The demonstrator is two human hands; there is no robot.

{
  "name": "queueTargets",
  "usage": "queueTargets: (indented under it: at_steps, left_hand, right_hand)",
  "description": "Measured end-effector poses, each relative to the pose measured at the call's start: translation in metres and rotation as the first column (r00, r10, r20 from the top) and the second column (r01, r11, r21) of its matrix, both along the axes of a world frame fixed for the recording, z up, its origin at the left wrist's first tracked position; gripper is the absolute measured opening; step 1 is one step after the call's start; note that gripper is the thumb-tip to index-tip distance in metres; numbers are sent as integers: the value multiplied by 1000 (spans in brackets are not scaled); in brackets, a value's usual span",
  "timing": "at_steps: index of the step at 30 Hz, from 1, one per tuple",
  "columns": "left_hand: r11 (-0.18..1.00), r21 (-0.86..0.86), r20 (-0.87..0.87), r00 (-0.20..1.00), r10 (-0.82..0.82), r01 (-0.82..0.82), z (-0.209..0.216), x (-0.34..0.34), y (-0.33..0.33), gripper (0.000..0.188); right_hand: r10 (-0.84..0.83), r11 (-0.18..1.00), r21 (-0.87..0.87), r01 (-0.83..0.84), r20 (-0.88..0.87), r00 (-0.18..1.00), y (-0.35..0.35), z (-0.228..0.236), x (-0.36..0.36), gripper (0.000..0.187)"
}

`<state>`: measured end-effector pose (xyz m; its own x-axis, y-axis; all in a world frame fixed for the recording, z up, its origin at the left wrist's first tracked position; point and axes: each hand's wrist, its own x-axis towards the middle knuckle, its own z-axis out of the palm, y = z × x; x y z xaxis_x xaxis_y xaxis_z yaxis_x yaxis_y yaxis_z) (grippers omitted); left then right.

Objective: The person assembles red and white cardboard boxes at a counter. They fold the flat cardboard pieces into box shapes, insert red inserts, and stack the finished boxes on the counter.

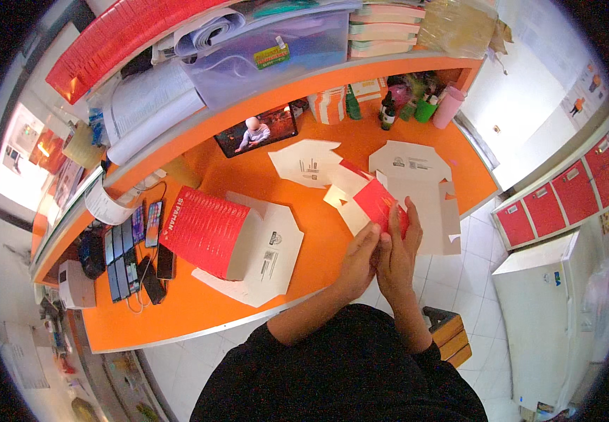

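Note:
In front of me a partly folded red-and-white cardboard box (375, 201) stands over the orange table near its front edge. My left hand (361, 261) and my right hand (397, 259) come together at its near end, palms facing. The card's red end runs in between them, and the right hand's fingers stretch up along its side. Where the fingers meet the card is partly hidden. Flat white cardboard blanks lie past the box, one (307, 163) to the left and one (424, 193) to the right, overhanging the table edge.
A stack of red folded cardboard (206, 228) rests on a white blank (271, 257) at the left. Beyond it lie several phones (122, 253). A tablet (257, 131) leans at the back under the orange shelf (276, 90). Bottles (387, 112) and cups (449, 105) stand back right.

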<state>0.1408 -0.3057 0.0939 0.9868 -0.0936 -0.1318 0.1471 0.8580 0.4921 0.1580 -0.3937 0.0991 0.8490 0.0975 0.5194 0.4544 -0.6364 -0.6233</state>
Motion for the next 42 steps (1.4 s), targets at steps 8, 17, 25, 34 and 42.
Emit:
queueTargets:
  at_steps: [8,17,25,34,42]
  left_hand:
    - [820,556,-69,991,-115,134,7,0,54,31]
    - [803,574,-27,984,-178,161,9,-16,55,34]
    - [769,610,9,969,-249,192,5,-15,56,36]
    - [730,650,16,957,-291,211,3,-15,56,35]
    - [722,636,-68,952,-299,273,1,-17,58,35]
  right_hand:
    - [225,785,577,-226,75,971,-13,103,-46,47]
    - [578,-383,336,-860,814,60,28,148,-32,63]
    - [638,-378,702,-603,670,380,8,124,-81,69]
    - [620,-361,730,-580,653,435,-1,131,-79,63]
    - [663,-322,742,-588,620,419,-1,150,-85,52]
